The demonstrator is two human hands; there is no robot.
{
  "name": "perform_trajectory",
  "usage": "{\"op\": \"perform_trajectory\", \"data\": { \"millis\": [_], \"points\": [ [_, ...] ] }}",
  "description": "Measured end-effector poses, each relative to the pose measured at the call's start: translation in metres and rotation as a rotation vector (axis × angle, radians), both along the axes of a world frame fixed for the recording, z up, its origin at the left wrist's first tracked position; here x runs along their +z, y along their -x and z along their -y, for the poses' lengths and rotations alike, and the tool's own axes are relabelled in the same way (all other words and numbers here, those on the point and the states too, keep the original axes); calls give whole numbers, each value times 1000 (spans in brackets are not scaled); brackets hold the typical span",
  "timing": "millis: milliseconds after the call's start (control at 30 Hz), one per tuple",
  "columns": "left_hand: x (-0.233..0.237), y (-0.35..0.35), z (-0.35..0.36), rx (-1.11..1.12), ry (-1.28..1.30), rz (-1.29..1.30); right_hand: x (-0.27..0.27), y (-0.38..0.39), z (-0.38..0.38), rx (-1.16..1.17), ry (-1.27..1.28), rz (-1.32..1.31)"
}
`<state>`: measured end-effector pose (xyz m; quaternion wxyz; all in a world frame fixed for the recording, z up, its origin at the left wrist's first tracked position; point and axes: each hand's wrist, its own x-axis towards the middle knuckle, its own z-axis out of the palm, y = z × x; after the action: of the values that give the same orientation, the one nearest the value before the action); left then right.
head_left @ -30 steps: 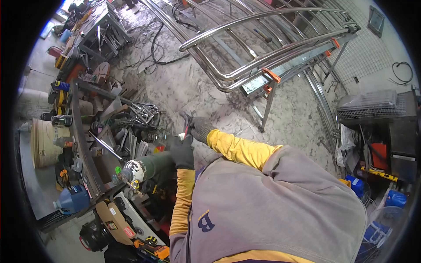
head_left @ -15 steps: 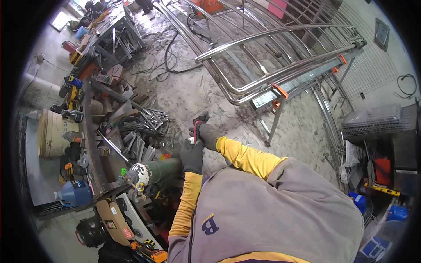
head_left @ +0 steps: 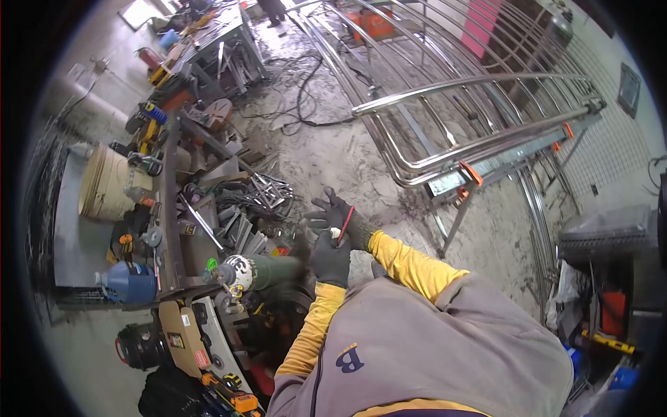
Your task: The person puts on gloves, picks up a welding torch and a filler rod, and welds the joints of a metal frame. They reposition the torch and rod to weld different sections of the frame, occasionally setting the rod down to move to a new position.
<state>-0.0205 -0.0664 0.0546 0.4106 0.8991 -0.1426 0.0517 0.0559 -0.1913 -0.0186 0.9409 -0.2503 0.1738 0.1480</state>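
Both hands wear dark gloves and meet in front of the body. My right hand [head_left: 329,210] has its fingers spread and holds nothing. Across its wrist runs a thin red edge [head_left: 346,226], which looks like the glove's cuff, with a small white patch [head_left: 335,233] beside it. My left hand [head_left: 330,259] is closed at that cuff, its fingers pinched by the white patch. Grey knit shows between the red edge and the yellow right sleeve [head_left: 410,260]. Close to the left of my left hand lies a green gas cylinder [head_left: 274,272] with a white top.
Polished tubular metal railing [head_left: 417,163] rests on stands with orange clamps at the upper right. Metal scraps [head_left: 267,194] fill a steel-framed bench [head_left: 170,208] on the left. A black cable [head_left: 302,101] lies on the floor. A person's legs [head_left: 272,10] show at the top.
The fingers of my right hand have spread apart. My left hand stays at the right wrist. The view has shifted, so the surroundings appear farther right and lower.
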Motion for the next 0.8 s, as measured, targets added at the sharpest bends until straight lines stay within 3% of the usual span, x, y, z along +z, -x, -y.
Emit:
{"op": "perform_trajectory", "data": {
  "millis": [33,67,100,133,200,300,367,433,467,500,533,567,600,633,700,733,767,800],
  "points": [
    [-1,-3,0,16,3,11,4,-6,3,166,-78,81],
    [-4,-7,1,67,-89,-5,7,-4,2,116,137,17],
    [-5,-11,3,118,-177,-20,3,-5,-1,123,144,30],
    [4,-11,6,127,-165,-6,4,-6,-3,-121,182,86],
    [20,-1,4,-3,-133,-282,17,7,1,-265,114,35],
    [15,-2,-2,-31,-170,-254,2,5,0,-220,284,43],
    [11,2,-4,-24,-148,-205,20,9,-3,-124,371,59],
    [17,1,-2,78,-113,-226,32,8,-6,108,430,-169],
    [-2,-9,-7,101,-251,-204,34,11,-9,106,436,-156],
    [-9,-15,-13,107,-242,-191,4,11,-13,167,598,-12],
    [-13,-20,-19,12,-455,-291,-38,9,-17,256,846,196],
    [-17,-26,-24,-80,-669,-397,-84,2,-22,348,1300,493],
    [-21,-33,-25,-209,-753,-503,-122,-3,-25,367,1662,721],
    [-20,-36,-25,-192,-743,-497,-154,-5,-27,333,1896,904],
    [-18,-31,-19,-325,-757,-463,-137,-1,-15,511,1769,694],
    [5,-27,-13,-415,-777,-402,-123,3,-13,665,1619,466],
    [18,-24,-8,-409,-773,-403,-103,6,-11,670,1621,472],
    [29,-20,-3,-480,-779,-365,-81,8,-7,843,1721,534]
  ]
}}
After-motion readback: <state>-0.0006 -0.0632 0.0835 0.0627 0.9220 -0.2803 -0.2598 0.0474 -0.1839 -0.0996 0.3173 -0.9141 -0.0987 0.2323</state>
